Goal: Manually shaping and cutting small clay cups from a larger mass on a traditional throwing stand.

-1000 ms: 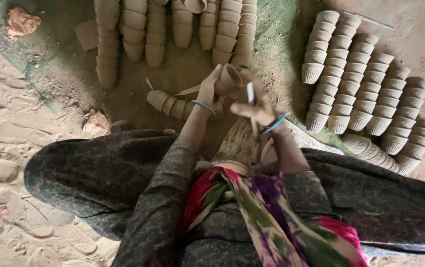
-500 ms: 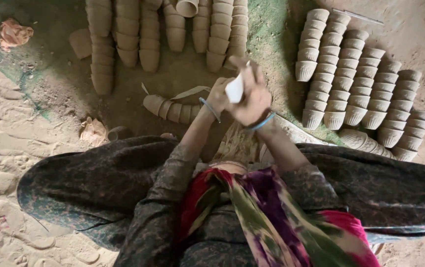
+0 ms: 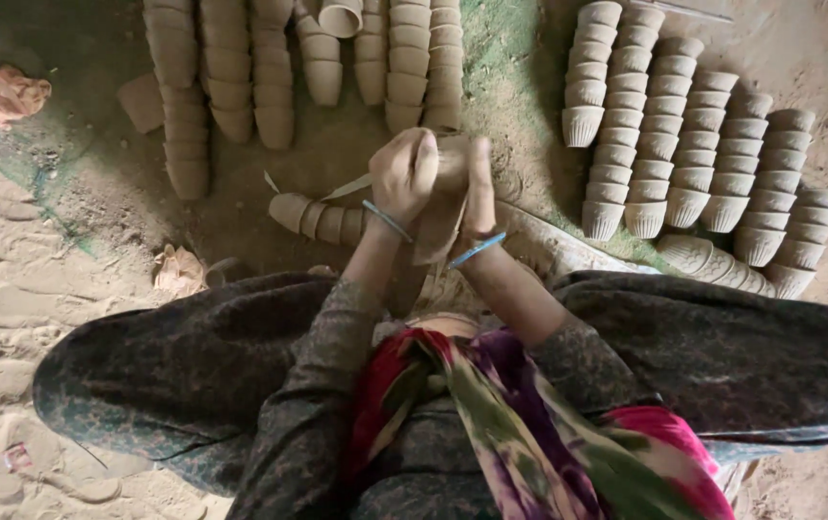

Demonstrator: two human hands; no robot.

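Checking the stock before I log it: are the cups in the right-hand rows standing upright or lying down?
Lying down. The cup rows lie on the sandy ground, nested one inside the next in long stacks; you see their sides, not open mouths.

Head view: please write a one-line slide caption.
Both hands hold a clay cup between rows of stacked cups.

Both hands meet at frame centre over sandy ground: left hand [image 3: 402,178] & right hand [image 3: 477,188] wrapped round a clay cup [image 3: 452,159], w/ a pale strip [image 3: 438,231] hanging between the wrists. Short row of nested cups [image 3: 323,220] lies just left of the hands. Far left: stacked cup rows [image 3: 231,77]; right: more stacked rows [image 3: 703,164]; crumpled orange rag [image 3: 15,94] far left.
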